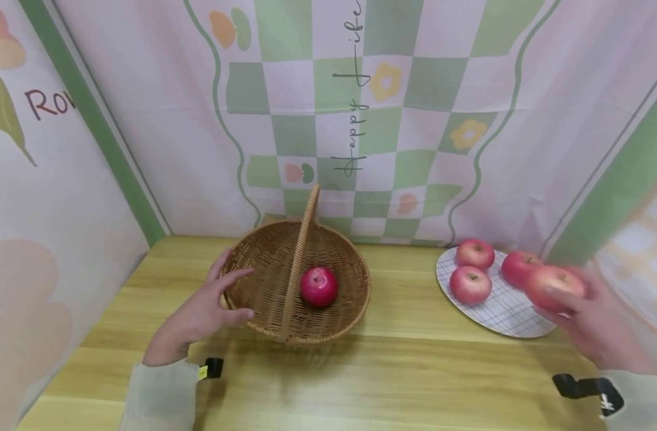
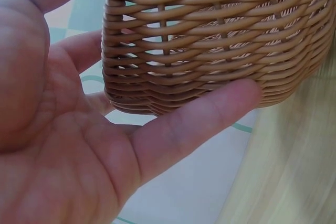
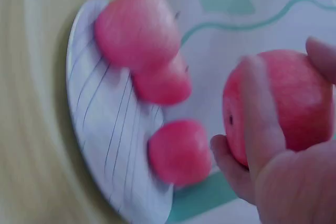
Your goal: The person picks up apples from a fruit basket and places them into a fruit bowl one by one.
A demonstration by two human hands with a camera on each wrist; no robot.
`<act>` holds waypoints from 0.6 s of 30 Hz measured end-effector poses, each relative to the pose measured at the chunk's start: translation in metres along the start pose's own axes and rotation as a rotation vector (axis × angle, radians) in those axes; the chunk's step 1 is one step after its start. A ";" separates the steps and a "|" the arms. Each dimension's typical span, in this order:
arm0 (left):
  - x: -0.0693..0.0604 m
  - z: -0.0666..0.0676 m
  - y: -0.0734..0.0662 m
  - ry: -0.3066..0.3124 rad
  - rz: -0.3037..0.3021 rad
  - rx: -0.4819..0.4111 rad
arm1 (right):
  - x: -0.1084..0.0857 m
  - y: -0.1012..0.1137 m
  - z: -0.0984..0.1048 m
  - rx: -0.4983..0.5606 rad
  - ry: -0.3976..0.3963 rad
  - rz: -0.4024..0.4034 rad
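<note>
A wicker basket [image 1: 263, 239] with an arched handle stands on the table, with one dark red apple [image 1: 318, 287] inside. My left hand [image 1: 201, 308] is at the basket's left side, fingers spread and fairly straight. In the left wrist view, a straight finger [image 2: 197, 129] lies along the woven wall [image 2: 210, 51], and the palm stays apart from it. My right hand [image 1: 603, 323] grips a pinkish-red apple [image 1: 551, 284] above the right edge of a plate [image 1: 508, 314]. In the right wrist view, fingers and thumb wrap around this apple [image 3: 302, 103]. Three other apples sit on the plate.
The plate's apples are two at its left, a back apple [image 1: 475, 255] and a front apple [image 1: 471, 285], plus another apple [image 1: 518, 267] near the held one. Bare wooden table [image 1: 403, 299] lies between basket and plate. A patterned curtain [image 1: 333, 131] hangs behind.
</note>
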State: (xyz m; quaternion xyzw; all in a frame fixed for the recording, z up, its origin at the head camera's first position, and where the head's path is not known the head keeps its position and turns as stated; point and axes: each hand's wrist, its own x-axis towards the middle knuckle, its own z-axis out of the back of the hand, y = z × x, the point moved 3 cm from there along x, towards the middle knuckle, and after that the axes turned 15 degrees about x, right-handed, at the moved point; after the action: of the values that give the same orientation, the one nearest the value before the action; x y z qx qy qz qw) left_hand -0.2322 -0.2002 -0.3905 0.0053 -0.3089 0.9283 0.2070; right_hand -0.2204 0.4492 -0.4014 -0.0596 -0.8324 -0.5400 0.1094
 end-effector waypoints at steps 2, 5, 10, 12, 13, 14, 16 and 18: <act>0.000 0.000 0.001 0.001 0.002 0.001 | -0.003 -0.002 0.012 -0.148 -0.067 -0.008; -0.001 0.000 0.002 0.003 0.008 0.000 | -0.006 -0.008 0.024 -0.349 -0.157 -0.044; 0.000 -0.003 0.005 0.007 0.015 0.014 | -0.009 -0.018 0.036 -0.742 -0.230 -0.101; 0.000 -0.003 0.006 0.010 0.016 0.015 | -0.010 -0.021 0.040 -0.782 -0.235 -0.108; 0.001 -0.004 0.006 0.011 0.018 0.015 | -0.011 -0.022 0.042 -0.803 -0.242 -0.108; 0.001 -0.004 0.006 0.011 0.016 0.015 | -0.011 -0.024 0.043 -0.817 -0.242 -0.112; 0.002 -0.003 0.006 0.011 0.015 0.009 | -0.010 -0.026 0.043 -0.870 -0.218 -0.113; 0.001 -0.002 0.006 0.008 0.013 0.005 | -0.009 -0.029 0.044 -0.937 -0.205 -0.115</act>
State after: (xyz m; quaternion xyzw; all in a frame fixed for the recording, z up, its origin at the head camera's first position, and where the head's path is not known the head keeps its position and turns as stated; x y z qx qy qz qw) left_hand -0.2356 -0.2025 -0.3957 0.0002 -0.3060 0.9304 0.2020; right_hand -0.2235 0.4773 -0.4462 -0.1094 -0.5080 -0.8534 -0.0419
